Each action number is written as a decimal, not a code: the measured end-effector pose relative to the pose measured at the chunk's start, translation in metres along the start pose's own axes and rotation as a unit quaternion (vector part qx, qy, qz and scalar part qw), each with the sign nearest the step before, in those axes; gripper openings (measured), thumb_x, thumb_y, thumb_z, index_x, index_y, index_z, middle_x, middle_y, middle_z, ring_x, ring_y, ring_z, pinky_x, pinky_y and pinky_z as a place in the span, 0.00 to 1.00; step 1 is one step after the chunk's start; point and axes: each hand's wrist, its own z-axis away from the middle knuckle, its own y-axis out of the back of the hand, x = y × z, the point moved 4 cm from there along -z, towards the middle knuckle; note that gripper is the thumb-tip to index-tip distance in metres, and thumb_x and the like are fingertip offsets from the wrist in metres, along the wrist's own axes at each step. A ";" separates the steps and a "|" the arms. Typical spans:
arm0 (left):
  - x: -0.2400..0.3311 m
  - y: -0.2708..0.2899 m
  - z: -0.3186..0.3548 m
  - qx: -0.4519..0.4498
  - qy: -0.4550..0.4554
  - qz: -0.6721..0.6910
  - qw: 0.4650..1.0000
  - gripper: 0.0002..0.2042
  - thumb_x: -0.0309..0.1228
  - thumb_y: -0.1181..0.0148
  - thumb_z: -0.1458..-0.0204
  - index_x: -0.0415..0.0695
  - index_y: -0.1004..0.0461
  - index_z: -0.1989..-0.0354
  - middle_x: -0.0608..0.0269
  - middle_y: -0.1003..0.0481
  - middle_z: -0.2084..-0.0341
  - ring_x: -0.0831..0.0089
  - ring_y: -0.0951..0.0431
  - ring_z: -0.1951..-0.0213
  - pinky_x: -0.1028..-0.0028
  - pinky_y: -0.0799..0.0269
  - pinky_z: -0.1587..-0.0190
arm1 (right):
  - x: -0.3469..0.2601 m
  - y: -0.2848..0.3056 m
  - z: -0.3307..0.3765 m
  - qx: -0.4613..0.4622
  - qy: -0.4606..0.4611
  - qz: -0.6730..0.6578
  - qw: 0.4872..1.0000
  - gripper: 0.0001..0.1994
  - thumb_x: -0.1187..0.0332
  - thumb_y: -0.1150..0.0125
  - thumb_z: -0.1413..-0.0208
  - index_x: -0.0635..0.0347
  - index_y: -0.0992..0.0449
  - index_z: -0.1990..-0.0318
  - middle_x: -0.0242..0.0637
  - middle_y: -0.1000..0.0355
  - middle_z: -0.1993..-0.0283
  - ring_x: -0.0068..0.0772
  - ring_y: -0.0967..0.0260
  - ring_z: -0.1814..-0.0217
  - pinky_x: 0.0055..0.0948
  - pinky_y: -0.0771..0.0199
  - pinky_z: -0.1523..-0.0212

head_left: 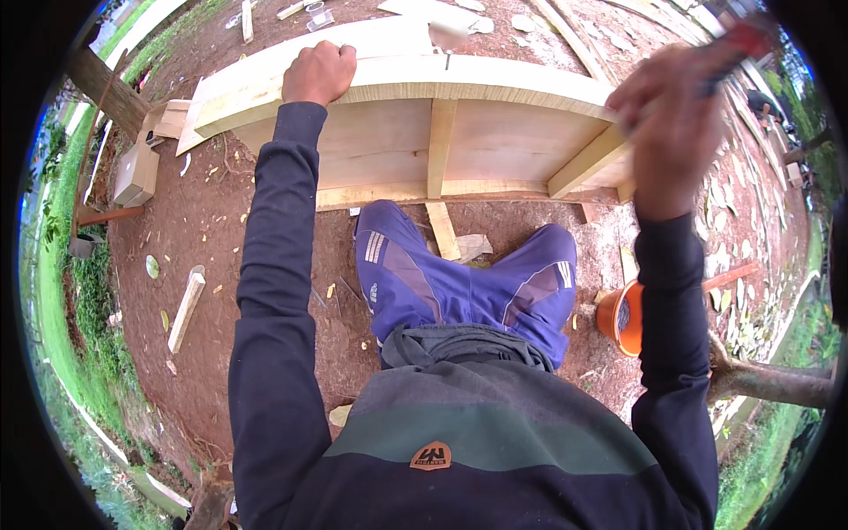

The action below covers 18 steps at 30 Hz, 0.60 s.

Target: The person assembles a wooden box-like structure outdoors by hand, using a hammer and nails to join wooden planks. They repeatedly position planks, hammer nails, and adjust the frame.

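A pale wooden panel frame (495,132) with cross battens stands on edge on red earth in front of my knees. My left hand (318,72) is closed over its top plank near the left end. My right hand (676,115) is raised above the right end of the frame and is blurred by motion. It grips a tool with a red handle (746,40), whose head I cannot make out. A small dark mark, maybe a nail (446,62), shows on the top plank between the hands.
An orange bucket (623,318) sits by my right knee. A short board (186,309) lies on the ground at left, a block-shaped box (137,172) beyond it. Offcuts and planks (724,203) litter the right side. Grass borders the earth.
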 end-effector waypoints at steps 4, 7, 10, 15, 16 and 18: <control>0.003 0.005 -0.008 0.003 0.000 -0.011 1.000 0.24 0.45 0.54 0.41 0.36 0.17 0.62 0.35 0.19 0.62 0.38 0.18 0.56 0.50 0.24 0.48 | 0.004 -0.031 0.058 -0.347 -0.127 -0.031 0.929 0.15 0.60 0.43 0.34 0.66 0.31 0.63 0.58 0.31 0.76 0.61 0.32 0.72 0.50 0.32 0.69; -0.005 0.007 0.000 0.000 0.012 -0.004 1.000 0.24 0.45 0.55 0.42 0.37 0.17 0.62 0.35 0.19 0.61 0.38 0.19 0.56 0.50 0.24 0.48 | -0.007 0.069 -0.050 -0.127 -0.055 -0.350 0.926 0.10 0.63 0.45 0.30 0.60 0.24 0.55 0.35 0.28 0.74 0.27 0.32 0.77 0.29 0.29 0.74; 0.005 0.003 -0.001 -0.007 0.003 0.003 1.000 0.24 0.46 0.54 0.42 0.37 0.17 0.62 0.35 0.19 0.61 0.39 0.18 0.56 0.50 0.24 0.48 | -0.008 0.099 -0.074 0.102 0.083 -0.105 0.986 0.11 0.63 0.47 0.28 0.59 0.21 0.52 0.26 0.30 0.74 0.15 0.36 0.80 0.23 0.30 0.78; -0.002 -0.005 -0.003 0.012 -0.001 0.007 1.000 0.24 0.48 0.53 0.42 0.39 0.17 0.62 0.35 0.20 0.60 0.37 0.20 0.54 0.50 0.26 0.48 | -0.008 -0.027 0.033 -0.140 -0.023 0.053 0.989 0.12 0.63 0.48 0.28 0.60 0.22 0.52 0.28 0.30 0.73 0.20 0.36 0.79 0.26 0.31 0.78; 0.008 -0.011 -0.002 0.008 -0.006 0.003 1.000 0.24 0.48 0.52 0.42 0.39 0.17 0.62 0.36 0.19 0.61 0.37 0.20 0.54 0.50 0.26 0.47 | -0.002 -0.046 0.062 -0.273 -0.050 0.048 0.960 0.12 0.63 0.48 0.29 0.60 0.22 0.52 0.29 0.29 0.72 0.21 0.35 0.79 0.27 0.30 0.77; 0.000 -0.006 -0.005 0.022 0.008 -0.024 0.999 0.24 0.48 0.52 0.43 0.40 0.17 0.62 0.36 0.19 0.61 0.37 0.20 0.54 0.50 0.26 0.47 | -0.006 -0.023 0.045 -0.271 -0.056 -0.016 0.961 0.12 0.62 0.48 0.29 0.60 0.22 0.52 0.30 0.29 0.72 0.23 0.34 0.78 0.28 0.30 0.76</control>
